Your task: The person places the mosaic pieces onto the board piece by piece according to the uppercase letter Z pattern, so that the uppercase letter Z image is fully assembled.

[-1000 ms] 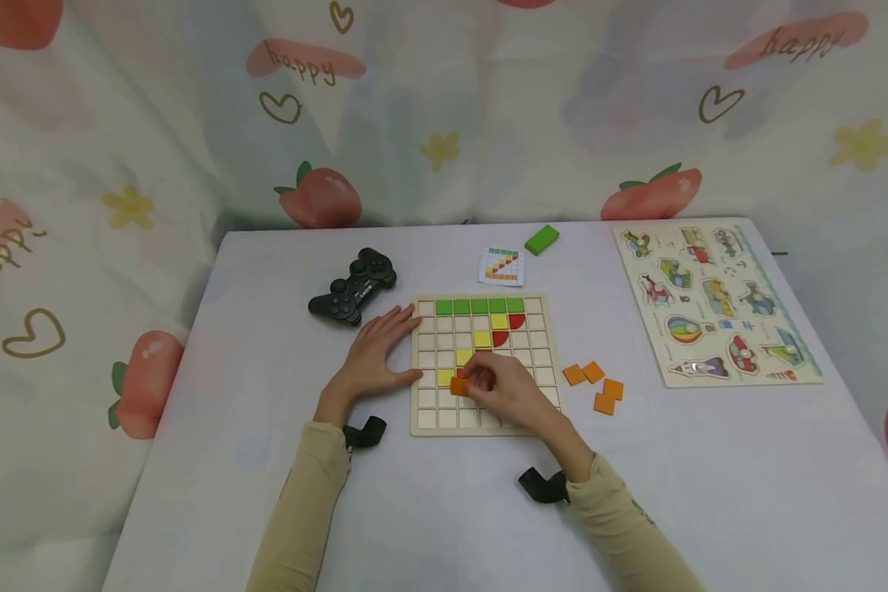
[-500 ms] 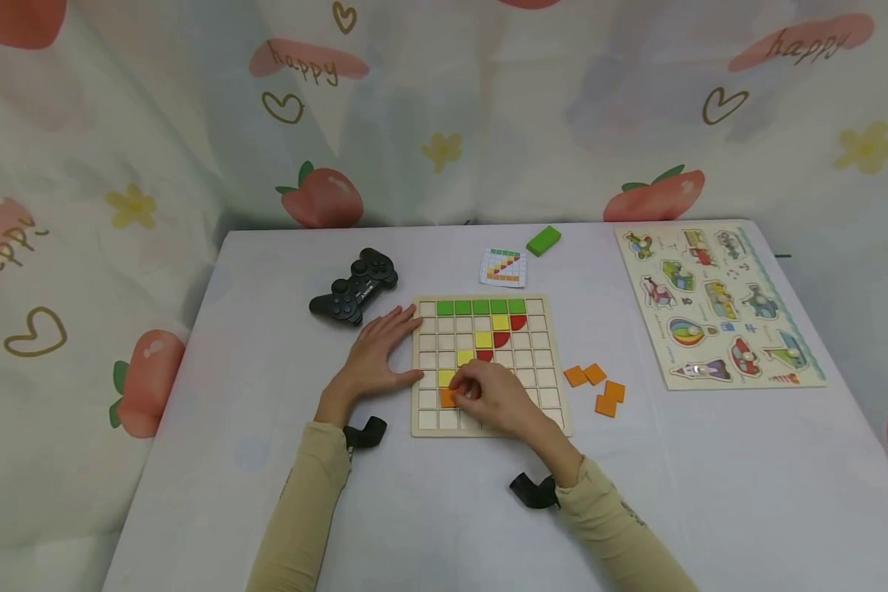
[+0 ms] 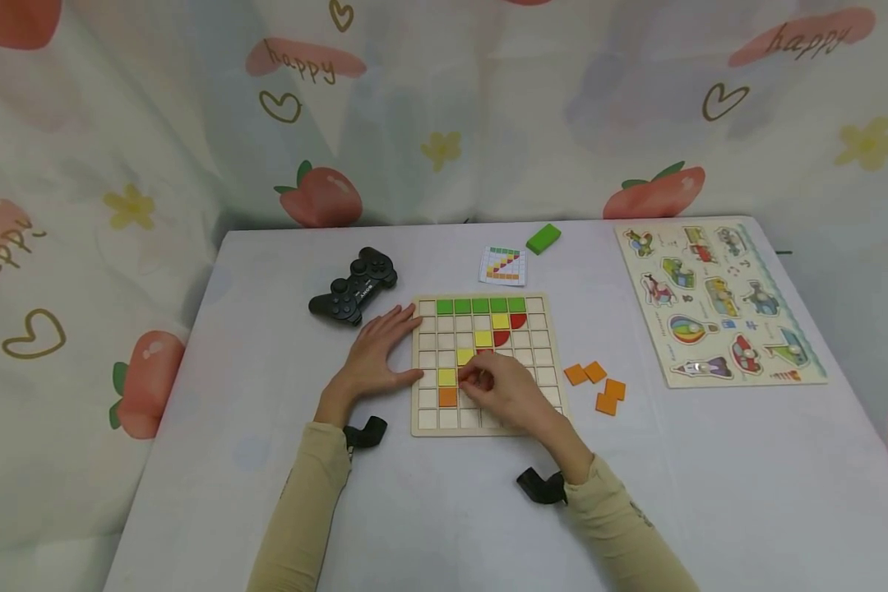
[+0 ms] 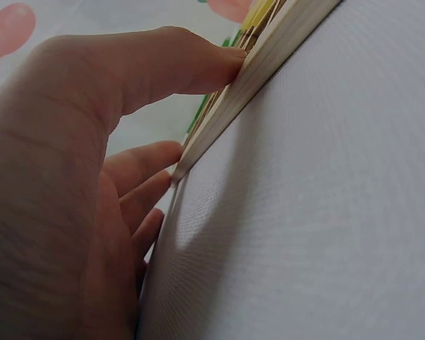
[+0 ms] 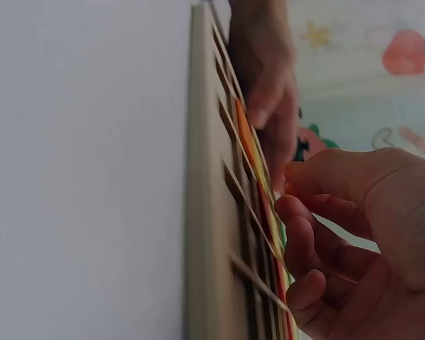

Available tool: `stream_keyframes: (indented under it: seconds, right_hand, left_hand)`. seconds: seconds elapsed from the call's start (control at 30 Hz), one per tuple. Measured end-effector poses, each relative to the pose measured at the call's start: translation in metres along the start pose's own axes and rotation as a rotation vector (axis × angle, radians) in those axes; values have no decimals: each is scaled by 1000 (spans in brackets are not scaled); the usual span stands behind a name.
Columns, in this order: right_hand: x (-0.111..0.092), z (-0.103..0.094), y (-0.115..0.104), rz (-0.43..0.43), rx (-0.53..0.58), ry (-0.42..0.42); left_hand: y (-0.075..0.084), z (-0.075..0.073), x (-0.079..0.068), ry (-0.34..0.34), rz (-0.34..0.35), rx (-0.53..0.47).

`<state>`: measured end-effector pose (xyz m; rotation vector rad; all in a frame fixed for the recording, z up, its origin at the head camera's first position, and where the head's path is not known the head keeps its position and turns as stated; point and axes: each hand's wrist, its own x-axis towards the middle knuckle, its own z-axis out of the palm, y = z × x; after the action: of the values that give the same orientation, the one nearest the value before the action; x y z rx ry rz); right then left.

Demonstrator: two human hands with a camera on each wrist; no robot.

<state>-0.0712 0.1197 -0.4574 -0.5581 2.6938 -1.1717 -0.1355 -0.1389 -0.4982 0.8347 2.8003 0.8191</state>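
Observation:
A wooden grid board [image 3: 427,418] lies on the table. It bears a row of green square tiles [image 3: 480,306], a diagonal of yellow squares [image 3: 483,339] and red quarter-round tiles [image 3: 501,338]. An orange square tile [image 3: 447,397] sits in a cell below the lowest yellow one. My left hand [image 3: 373,353] rests by the board's left edge, its spread fingertips and thumb touching the side. Over the board, my right hand [image 3: 505,390] has its fingers curled, with no tile visible between them. The fingertips are just right of the orange tile, and the hand hides some cells.
Several loose orange tiles [image 3: 605,403] lie right of the board. Behind it are a small pattern card [image 3: 502,266] and a green block [image 3: 543,239]. A black game controller [image 3: 353,286] lies at back left, and a wooden picture puzzle [image 3: 721,304] at right.
My right hand has brought the orange tile down-left into its cell, let go of it and drawn back slightly to the right. The left hand has stayed at the board's edge.

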Motion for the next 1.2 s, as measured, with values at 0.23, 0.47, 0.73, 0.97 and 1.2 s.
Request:
stream_keyframes:
  seconds: [0.23, 0.47, 0.73, 0.97, 1.2]
  right_hand:
    - [-11, -38, 29, 48, -14, 113]
    - [-32, -80, 62, 164, -79, 184]
    - [-58, -112, 86, 302, -175, 87]
    - [-63, -115, 91, 329, -174, 65]
    - [-60, -112, 86, 372, -175, 63]
  left_hand:
    - [-1, 1, 0, 1, -3, -4]
    - [0, 1, 0, -14, -18, 3]
    - [1, 0, 0, -3, -10, 2]
    - [1, -1, -1, -1, -13, -3]
    - [1, 0, 0, -6, -18, 6]
